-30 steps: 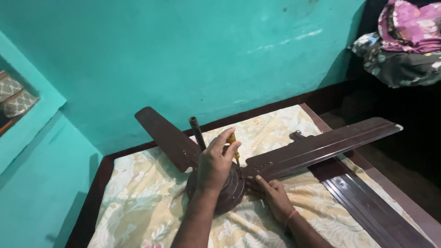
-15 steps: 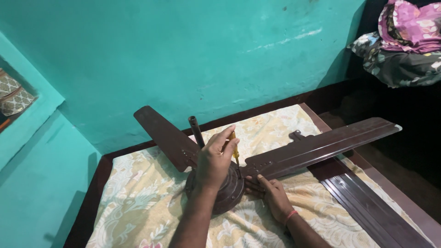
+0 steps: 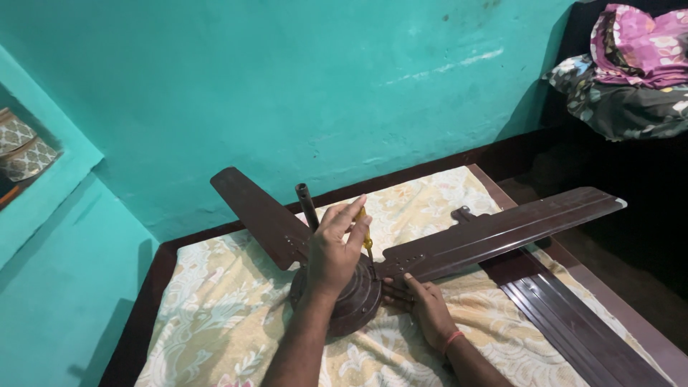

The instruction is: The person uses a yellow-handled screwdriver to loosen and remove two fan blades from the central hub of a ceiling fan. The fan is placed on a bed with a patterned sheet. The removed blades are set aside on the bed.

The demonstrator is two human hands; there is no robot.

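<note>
1. Head view, looking down at a bed w/ a cream floral sheet and dark wood frame, set in the corner of a teal-painted room.
2. Dark brown ceiling fan lies near the middle of the bed, a bit toward the head edge by the wall; its round motor housing sits on the sheet.
3. Left hand is over the motor housing, fingers closed around a yellow-handled screwdriver held roughly upright, tip down at the blade mount.
4. Right hand rests fairly flat on the sheet, fingers together, fingertips touching the housing just under the root of the right blade; holds nothing. Orange band on the wrist.
5. Fan's short down-rod sticks up just left of the left hand.
6. One blade points toward the bed's far-left corner; a longer blade runs right, its tip past the bed's right edge.
7. Loose blades lie stacked along the right edge.
8. Top right: pile of folded cloth, pink & dark prints, well apart from the bed.
</note>
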